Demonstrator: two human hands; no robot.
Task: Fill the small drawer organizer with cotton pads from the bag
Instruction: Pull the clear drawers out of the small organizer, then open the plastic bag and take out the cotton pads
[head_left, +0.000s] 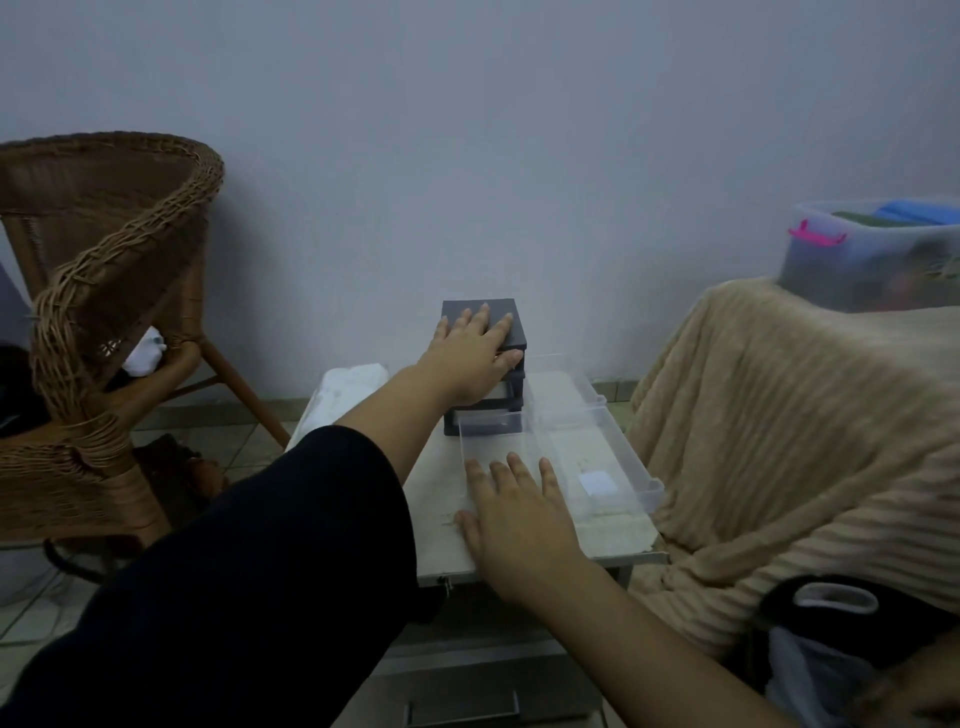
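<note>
A small dark grey drawer organizer (513, 335) stands at the back of a little white table (618, 535). My left hand (467, 358) lies on its top, fingers spread, thumb hooked over the front edge. Its bottom clear drawer (493, 431) is pulled out toward me and looks empty. My right hand (519, 519) rests flat over that drawer's near end, fingers apart, hiding the front. A second clear drawer (587, 415) lies loose on the table to the right, with one small white square (597, 483) in it. A white bag (353, 384) sits at the table's left back.
A wicker chair (104, 312) stands on the left. On the right, a beige ribbed blanket (779, 415) drapes over furniture close to the table, with a clear storage bin (872, 260) on top. A metal drawer front (462, 706) is below the table.
</note>
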